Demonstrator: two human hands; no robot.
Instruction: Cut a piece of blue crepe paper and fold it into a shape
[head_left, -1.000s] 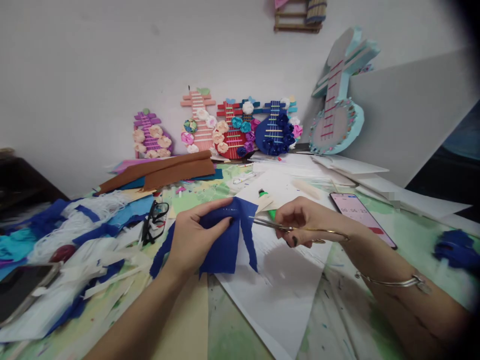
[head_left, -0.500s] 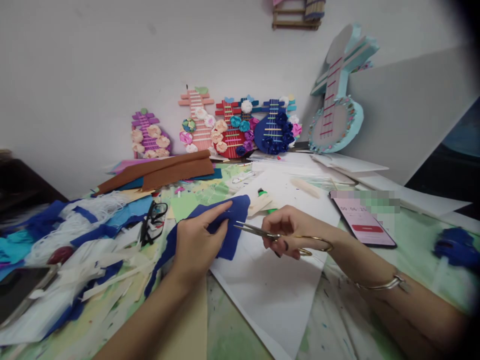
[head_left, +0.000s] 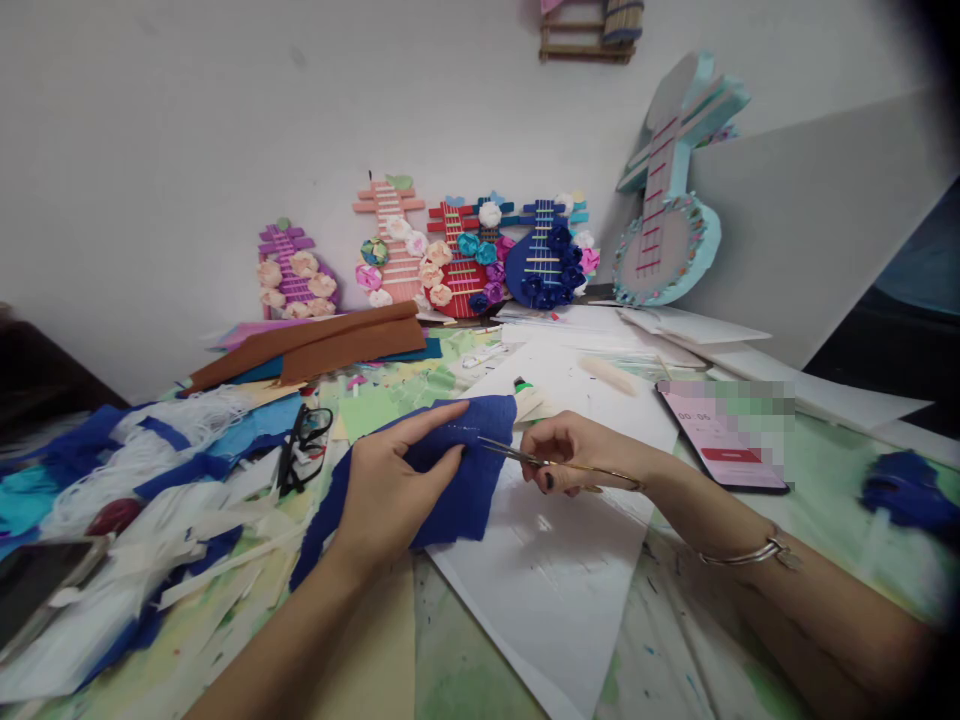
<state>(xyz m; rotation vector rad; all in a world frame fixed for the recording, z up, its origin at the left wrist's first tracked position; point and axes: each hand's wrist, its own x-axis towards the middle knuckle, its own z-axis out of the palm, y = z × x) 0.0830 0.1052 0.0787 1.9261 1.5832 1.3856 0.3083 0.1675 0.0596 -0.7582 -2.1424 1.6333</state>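
since half a second ago the dark blue crepe paper piece (head_left: 450, 480) lies flatter and wider under the left hand (head_left: 390, 490), and the thin gold-handled scissors (head_left: 555, 462) have moved up to its right edge, blade tips now on the paper. the pink-screened phone (head_left: 724, 435) and black-framed glasses (head_left: 304, 440) are unmoved.

no container is in view; loose white and blue paper scraps (head_left: 150, 500) lie heaped at the table's left.

the left hand lies palm down on the blue paper, fingers extended and together, thumb alongside, pressing the sheet onto the large white paper sheet (head_left: 555, 570). the right hand (head_left: 570, 455) is closed around the scissor handles, knuckles up, wrist resting low with a silver bangle (head_left: 750, 553) on the forearm. the blue paper sits at table centre, just before the person, overlapping the white sheet's left edge.
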